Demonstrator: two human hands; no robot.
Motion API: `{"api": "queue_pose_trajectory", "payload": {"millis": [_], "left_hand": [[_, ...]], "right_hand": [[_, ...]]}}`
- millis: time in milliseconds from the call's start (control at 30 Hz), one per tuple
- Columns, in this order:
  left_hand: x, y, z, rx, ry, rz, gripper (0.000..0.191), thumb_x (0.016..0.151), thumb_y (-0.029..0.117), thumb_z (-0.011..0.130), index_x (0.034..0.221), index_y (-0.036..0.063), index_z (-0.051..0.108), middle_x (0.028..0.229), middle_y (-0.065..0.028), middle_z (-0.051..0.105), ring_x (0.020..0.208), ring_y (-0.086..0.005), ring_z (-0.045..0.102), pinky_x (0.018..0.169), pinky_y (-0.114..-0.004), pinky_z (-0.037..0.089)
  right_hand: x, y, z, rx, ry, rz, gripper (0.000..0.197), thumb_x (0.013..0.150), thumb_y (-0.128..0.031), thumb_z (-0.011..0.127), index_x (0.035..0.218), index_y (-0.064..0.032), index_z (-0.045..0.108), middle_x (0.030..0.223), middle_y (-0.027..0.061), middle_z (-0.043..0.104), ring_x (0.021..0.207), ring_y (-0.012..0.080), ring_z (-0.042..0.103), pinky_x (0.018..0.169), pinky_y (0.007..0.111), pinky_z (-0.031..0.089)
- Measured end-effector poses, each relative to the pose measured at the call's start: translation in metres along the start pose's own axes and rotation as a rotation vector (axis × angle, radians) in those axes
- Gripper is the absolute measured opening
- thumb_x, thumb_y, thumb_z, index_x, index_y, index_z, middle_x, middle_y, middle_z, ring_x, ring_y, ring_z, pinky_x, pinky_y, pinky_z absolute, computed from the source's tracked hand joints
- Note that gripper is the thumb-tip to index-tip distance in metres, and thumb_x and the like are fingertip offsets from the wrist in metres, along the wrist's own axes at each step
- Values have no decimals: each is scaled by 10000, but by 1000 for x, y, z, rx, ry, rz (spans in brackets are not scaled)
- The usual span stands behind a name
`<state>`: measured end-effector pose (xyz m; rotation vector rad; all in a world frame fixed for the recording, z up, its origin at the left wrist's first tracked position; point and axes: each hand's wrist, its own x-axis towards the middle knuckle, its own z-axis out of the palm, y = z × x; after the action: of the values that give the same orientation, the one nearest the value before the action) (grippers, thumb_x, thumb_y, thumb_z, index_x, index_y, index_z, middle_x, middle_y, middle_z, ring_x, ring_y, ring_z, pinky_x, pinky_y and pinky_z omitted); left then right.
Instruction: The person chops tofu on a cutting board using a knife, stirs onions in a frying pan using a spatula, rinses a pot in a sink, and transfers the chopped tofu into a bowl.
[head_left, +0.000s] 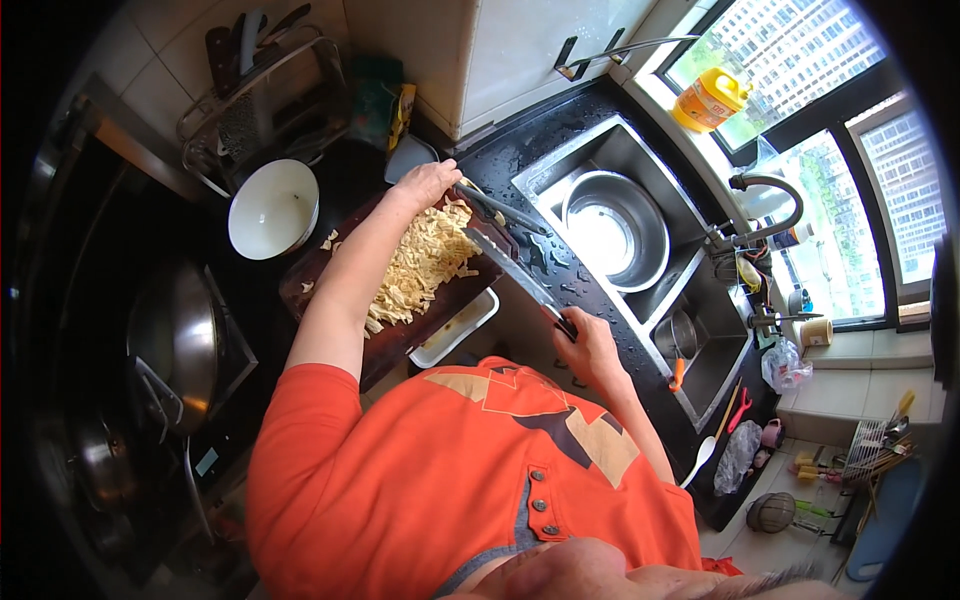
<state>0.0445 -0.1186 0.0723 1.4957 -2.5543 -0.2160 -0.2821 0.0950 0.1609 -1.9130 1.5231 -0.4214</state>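
My right hand (592, 346) grips the dark handle of a kitchen knife (514, 266). The blade reaches up and left to the edge of a heap of pale yellow sliced food (424, 262). This heap lies on a dark reddish-brown cutting board (390, 345). At the board's far end rests my left hand (427, 184), bent over beside the slices; its fingertips are partly hidden, so I cannot tell if it holds anything. A narrow grey bar (506, 210) runs from beside that hand to the wet counter. Beneath the board's near side, a white tray (461, 326) shows in part.
A white bowl (274, 210) stands left of the board, with a wok (172, 345) nearer on the stove. Behind is a knife rack (259, 112). To the right, a double sink (652, 304) holds a steel basin (619, 232) and a small pot (675, 335). Water wets the black counter (555, 262).
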Motion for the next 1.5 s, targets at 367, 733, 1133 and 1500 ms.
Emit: {"api": "queue_pose_trajectory", "payload": {"millis": [367,733,1133,1500], "left_hand": [[10,12,-31,-8,-327,-66,249,694,21,689,924,116,685,913,-132,648,938,-305,623,809,-396,499],[8,7,-26,-21,-255,-113,319,806,46,617,1112,127,649,1086,-126,585,1041,-313,576,891,-402,474],[-231,54,-4,-170,573,-695,522,885,322,585,1323,63,468,1367,-215,413,1210,-378,447,997,-426,379],[-212,123,54,-395,595,-878,1000,791,643,578,1506,193,43,1528,-243,-72,1406,-434,75,1099,-546,247]], "right_hand": [[52,7,26,-128,42,-119,261,793,-187,600,961,12,596,844,244,630,822,415,613,722,471,483],[33,-25,19,29,-213,-78,231,828,-197,602,956,-4,605,766,248,613,765,418,615,661,454,477],[2,34,-6,563,-233,306,251,966,-231,481,882,-3,543,600,9,478,427,88,414,395,242,339],[47,-13,37,646,-627,230,285,965,-263,478,837,-13,523,617,18,485,440,92,444,394,250,345]]}}
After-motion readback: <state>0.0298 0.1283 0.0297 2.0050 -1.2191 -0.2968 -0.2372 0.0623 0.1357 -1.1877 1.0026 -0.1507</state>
